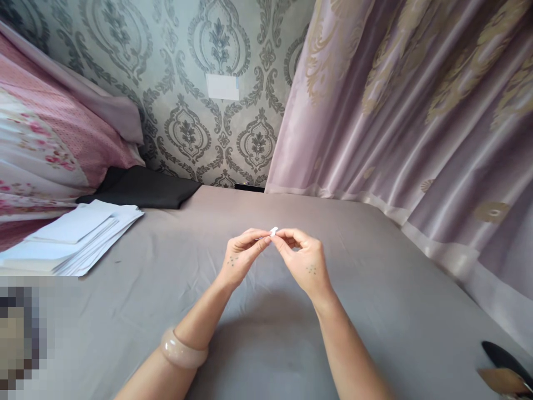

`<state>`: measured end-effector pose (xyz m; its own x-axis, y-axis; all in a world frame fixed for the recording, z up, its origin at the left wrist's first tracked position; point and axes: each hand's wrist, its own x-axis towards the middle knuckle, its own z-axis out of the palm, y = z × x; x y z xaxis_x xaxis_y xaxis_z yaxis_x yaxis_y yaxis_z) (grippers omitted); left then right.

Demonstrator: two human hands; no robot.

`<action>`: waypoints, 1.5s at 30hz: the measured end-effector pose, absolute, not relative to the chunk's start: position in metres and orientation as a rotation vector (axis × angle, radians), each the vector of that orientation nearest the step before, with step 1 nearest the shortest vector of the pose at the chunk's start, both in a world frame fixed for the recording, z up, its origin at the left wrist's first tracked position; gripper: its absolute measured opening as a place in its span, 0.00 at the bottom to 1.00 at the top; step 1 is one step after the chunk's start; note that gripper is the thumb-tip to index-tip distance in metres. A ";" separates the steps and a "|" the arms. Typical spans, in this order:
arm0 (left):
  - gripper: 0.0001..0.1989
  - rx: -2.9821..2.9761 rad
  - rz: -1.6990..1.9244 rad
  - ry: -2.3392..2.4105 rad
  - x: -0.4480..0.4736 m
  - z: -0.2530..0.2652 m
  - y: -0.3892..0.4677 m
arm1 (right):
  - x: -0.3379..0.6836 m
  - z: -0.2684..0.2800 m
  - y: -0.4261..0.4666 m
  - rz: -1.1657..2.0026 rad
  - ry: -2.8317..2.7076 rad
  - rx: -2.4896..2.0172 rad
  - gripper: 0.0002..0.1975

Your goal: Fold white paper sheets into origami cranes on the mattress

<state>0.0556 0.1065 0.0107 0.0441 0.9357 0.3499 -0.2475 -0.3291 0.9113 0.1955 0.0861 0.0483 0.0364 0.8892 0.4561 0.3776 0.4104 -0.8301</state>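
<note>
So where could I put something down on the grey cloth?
The grey cloth looks free between the right hand and the curtain, and between the left hand and the papers. It's crowded at far left: papers, black fabric and flowered fabric together.

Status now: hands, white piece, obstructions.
Left-hand grip, right-hand grip: both pinched on white piece. Held over gray sheet. Nothing seen in the way; papers off left.
</note>
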 end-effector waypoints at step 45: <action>0.13 1.004 1.309 0.781 0.052 0.024 0.111 | 0.194 0.036 0.095 1.032 -1.277 -1.236 0.17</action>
